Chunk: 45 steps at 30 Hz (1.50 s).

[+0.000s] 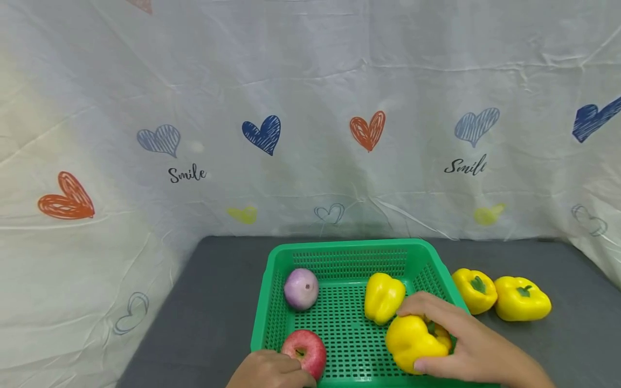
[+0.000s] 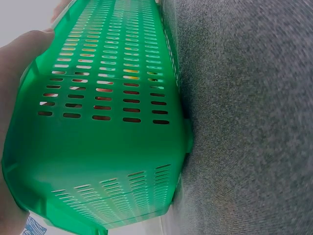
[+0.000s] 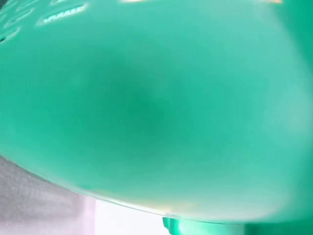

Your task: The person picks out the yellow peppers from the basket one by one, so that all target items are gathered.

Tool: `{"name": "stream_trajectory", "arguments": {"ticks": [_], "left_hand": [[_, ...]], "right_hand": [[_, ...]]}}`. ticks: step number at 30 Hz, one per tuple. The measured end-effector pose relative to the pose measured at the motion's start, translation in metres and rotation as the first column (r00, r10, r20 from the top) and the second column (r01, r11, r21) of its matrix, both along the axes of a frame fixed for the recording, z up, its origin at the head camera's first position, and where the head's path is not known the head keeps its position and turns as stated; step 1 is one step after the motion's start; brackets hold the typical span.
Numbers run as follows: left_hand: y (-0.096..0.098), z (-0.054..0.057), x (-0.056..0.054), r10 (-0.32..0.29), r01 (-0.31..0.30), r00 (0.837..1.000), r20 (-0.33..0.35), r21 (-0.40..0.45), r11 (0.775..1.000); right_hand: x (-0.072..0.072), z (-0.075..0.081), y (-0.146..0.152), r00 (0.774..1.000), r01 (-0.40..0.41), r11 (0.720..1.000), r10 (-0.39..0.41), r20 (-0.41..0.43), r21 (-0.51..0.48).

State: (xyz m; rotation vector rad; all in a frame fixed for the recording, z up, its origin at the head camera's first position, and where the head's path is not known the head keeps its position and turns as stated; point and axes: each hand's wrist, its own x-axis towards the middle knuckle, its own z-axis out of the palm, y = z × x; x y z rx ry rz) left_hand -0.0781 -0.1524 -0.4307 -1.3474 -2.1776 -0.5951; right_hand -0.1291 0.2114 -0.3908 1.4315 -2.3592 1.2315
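Note:
My right hand grips a yellow bell pepper over the front right of the green basket, fingers on its far side and thumb on its near side. Just behind it, a second yellow pepper lies in the basket. At the basket's front left, my left hand holds a red apple from the near side, its fingertips partly hidden. In the left wrist view, that hand's thumb shows at the basket rim. A pale purple round onion sits at the back left inside.
Right of the basket, two more yellow peppers lie side by side on the dark grey table. Behind the table hangs a white cloth printed with hearts. The basket's green plastic fills most of the right wrist view.

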Motion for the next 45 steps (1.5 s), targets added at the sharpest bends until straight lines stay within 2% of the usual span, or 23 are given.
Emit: {"name": "stream_trajectory", "arguments": {"ticks": [2, 5, 9, 15, 23, 25, 29, 32, 37, 39, 45], "left_hand": [[0.0, 0.0, 0.0, 0.007, -0.007, 1.0, -0.006, -0.002, 1.0], [0.0, -0.001, 0.0, 0.015, -0.015, 1.0, -0.018, 0.0, 1.0], [0.001, -0.001, 0.001, 0.017, -0.017, 1.0, -0.027, 0.004, 1.0], [0.001, -0.002, -0.001, 0.015, -0.015, 0.999, -0.048, 0.006, 1.0], [0.001, -0.001, -0.003, 0.01, -0.01, 0.997, -0.072, 0.007, 1.0], [0.001, -0.001, -0.003, 0.01, -0.009, 0.997, -0.073, 0.006, 1.0], [0.002, -0.002, -0.003, 0.005, -0.005, 0.998, -0.07, 0.008, 1.0], [0.002, -0.002, -0.002, 0.01, -0.009, 0.998, -0.066, 0.009, 1.0], [0.001, -0.003, -0.003, 0.022, -0.021, 0.997, -0.072, 0.008, 1.0], [0.001, -0.003, -0.002, 0.019, -0.018, 0.998, -0.063, 0.012, 1.0], [0.002, -0.002, 0.0, 0.013, -0.012, 1.0, -0.02, 0.029, 1.0]], "right_hand": [[0.002, 0.004, 0.0, 0.999, 0.021, 1.0, -0.021, -0.039, 0.008], [0.007, 0.01, 0.002, 0.99, 0.115, 0.992, -0.109, -0.092, 0.06], [0.012, 0.016, 0.006, 0.956, 0.236, 0.963, -0.206, -0.207, 0.13], [0.012, 0.022, 0.014, 0.907, 0.294, 0.952, -0.248, -0.34, 0.09], [0.02, 0.032, 0.029, 0.871, 0.427, 0.889, -0.355, -0.34, 0.166], [0.02, 0.034, 0.033, 0.863, 0.444, 0.881, -0.371, -0.343, 0.163], [0.024, 0.034, 0.043, 0.827, 0.522, 0.833, -0.441, -0.35, 0.185], [0.025, 0.033, 0.052, 0.808, 0.554, 0.812, -0.469, -0.356, 0.186], [0.023, 0.03, 0.07, 0.821, 0.512, 0.847, -0.435, -0.371, 0.141], [0.022, 0.026, 0.077, 0.821, 0.509, 0.85, -0.433, -0.373, 0.135], [0.026, 0.006, 0.095, 0.79, 0.586, 0.783, -0.495, -0.363, 0.208]]}}
